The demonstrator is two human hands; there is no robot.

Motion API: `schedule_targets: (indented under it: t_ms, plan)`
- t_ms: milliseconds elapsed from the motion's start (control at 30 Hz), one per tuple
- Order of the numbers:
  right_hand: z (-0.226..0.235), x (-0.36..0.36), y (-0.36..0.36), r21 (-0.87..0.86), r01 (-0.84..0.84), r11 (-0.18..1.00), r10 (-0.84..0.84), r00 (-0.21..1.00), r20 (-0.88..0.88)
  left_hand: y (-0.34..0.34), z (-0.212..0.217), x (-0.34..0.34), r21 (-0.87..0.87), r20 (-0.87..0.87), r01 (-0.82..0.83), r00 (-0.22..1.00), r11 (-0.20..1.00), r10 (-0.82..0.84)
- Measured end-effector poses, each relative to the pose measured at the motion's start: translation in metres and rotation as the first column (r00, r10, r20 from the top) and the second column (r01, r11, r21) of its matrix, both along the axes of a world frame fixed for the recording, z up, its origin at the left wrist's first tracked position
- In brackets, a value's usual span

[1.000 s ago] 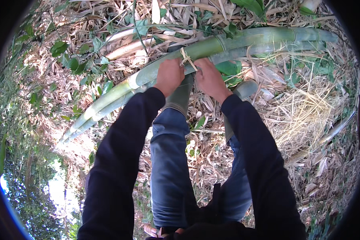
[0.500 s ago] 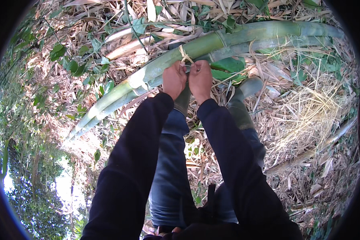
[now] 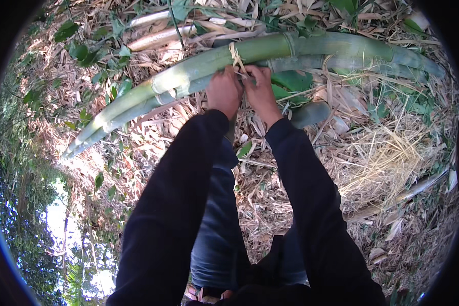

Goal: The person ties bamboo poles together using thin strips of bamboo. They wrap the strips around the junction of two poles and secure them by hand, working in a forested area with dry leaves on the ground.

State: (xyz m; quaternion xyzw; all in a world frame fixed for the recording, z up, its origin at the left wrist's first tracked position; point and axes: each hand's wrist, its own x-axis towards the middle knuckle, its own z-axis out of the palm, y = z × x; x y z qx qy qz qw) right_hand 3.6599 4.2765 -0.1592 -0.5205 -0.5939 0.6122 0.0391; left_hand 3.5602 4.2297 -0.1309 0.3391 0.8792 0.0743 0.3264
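Observation:
Two thick green bamboo poles (image 3: 188, 68) lie side by side across the ground in front of me, curved by the lens. A pale, straw-like strip (image 3: 234, 52) loops around them, its twisted ends on the near side. My left hand (image 3: 224, 93) is closed against the near pole, its fingers curled on the strip's end. Close beside it, my right hand (image 3: 261, 95) pinches the strip between thumb and fingers just under the loop. Both fingertips are partly hidden, and the strip's ends are too small to follow between them.
Dry bamboo leaves (image 3: 260, 178) cover the ground. A heap of yellow straw (image 3: 387, 158) lies at the right. My boot (image 3: 311, 115) stands near the poles, beside a broad green leaf (image 3: 293, 81). A thin stem (image 3: 176, 23) rises beyond the poles; leafy growth is at left.
Both hands have shifted slightly up toward the poles. My right hand has turned, its fingers now longer and less curled at the strip. The whole view has moved a little.

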Motion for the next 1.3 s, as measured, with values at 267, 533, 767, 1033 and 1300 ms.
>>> schedule_targets:
  t_ms: [267,533,767,1033,1300]
  plan:
    - [0.005,0.006,0.011,0.024,-0.048,0.999,0.050,0.995,-0.091,0.047,0.011,-0.055,-0.291,0.263,0.571,0.819,0.768,-0.510]
    - [0.036,-0.021,-0.034,-0.518,0.553,0.653,-0.604,0.792,0.084,0.068,0.000,-0.072,-0.376,0.405,0.803,0.591,0.462,-0.698]
    - [0.022,-0.070,-0.034,-0.805,0.594,0.007,-0.934,0.291,0.207,0.142,0.014,-0.053,-0.497,0.648,0.856,0.476,0.143,-0.595]
    - [0.026,-0.089,-0.048,-0.675,0.727,0.130,-0.954,0.277,0.114,0.150,-0.004,-0.059,-0.383,0.804,0.918,0.278,-0.100,-0.525]
    - [0.013,-0.061,-0.047,-0.708,0.609,0.358,-0.873,0.487,-0.023,0.139,0.018,-0.073,-0.389,0.408,0.894,0.383,0.221,-0.829]
